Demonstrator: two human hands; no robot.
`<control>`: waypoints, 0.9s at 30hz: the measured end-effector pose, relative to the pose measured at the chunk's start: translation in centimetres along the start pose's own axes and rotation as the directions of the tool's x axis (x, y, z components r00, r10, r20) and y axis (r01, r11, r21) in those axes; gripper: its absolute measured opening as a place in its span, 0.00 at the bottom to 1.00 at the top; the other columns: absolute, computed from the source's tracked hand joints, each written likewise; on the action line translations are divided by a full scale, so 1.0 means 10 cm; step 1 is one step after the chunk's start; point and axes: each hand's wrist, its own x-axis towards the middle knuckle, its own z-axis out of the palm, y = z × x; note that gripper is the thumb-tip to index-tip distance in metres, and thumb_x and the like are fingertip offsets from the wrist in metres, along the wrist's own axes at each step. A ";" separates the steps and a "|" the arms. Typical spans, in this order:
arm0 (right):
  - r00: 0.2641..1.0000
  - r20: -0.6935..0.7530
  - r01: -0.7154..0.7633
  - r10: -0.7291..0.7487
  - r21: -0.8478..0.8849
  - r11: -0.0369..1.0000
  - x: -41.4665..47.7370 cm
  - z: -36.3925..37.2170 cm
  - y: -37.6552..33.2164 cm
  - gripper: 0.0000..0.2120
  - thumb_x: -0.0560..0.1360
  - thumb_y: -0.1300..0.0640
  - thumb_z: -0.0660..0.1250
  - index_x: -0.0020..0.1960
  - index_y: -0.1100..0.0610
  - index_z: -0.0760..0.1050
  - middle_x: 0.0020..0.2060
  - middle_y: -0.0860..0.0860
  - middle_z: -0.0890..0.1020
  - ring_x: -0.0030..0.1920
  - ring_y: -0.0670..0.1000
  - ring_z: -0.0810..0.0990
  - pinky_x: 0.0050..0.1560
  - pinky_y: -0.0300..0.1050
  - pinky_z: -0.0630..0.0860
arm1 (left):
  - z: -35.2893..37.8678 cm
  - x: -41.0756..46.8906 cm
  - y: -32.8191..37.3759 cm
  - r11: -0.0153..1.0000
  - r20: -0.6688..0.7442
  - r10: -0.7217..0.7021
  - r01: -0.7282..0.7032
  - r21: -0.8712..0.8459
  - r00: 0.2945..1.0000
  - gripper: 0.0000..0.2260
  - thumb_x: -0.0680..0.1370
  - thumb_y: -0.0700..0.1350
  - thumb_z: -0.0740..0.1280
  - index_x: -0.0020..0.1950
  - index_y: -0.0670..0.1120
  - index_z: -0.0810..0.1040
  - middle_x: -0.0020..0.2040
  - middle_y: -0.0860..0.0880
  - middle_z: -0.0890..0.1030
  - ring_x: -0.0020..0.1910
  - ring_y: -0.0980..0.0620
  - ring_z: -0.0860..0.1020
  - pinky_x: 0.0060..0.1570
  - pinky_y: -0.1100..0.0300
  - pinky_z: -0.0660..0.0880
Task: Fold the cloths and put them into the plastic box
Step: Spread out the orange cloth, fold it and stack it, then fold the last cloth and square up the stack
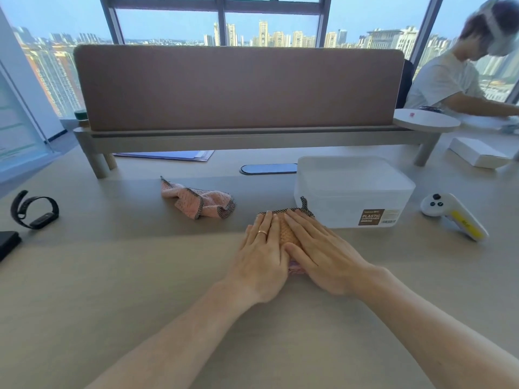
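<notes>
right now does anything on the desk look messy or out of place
Only the pink cloth, lying crumpled and unfolded left of the plastic box. The left hand and right hand press flat on the folded cloth beside the box. Nothing looks spilled or damaged.

folded cloth mostly covered, black object cropped at edge

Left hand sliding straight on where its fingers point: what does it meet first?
The left hand likely reaches the oval cable port, passing just left of the plastic box; clearance unclear.
</notes>
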 end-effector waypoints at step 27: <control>0.964 -0.266 0.089 0.016 0.379 0.921 0.58 -0.44 -1.69 0.38 0.70 0.34 0.72 0.76 0.45 0.65 0.70 0.41 0.72 0.69 0.45 0.72 0.64 0.46 0.72 | -2.15 -0.22 -1.09 0.743 -0.286 -0.338 0.069 -0.666 0.897 0.03 0.80 0.38 0.67 0.49 0.39 0.79 0.39 0.41 0.87 0.35 0.44 0.87 0.36 0.53 0.84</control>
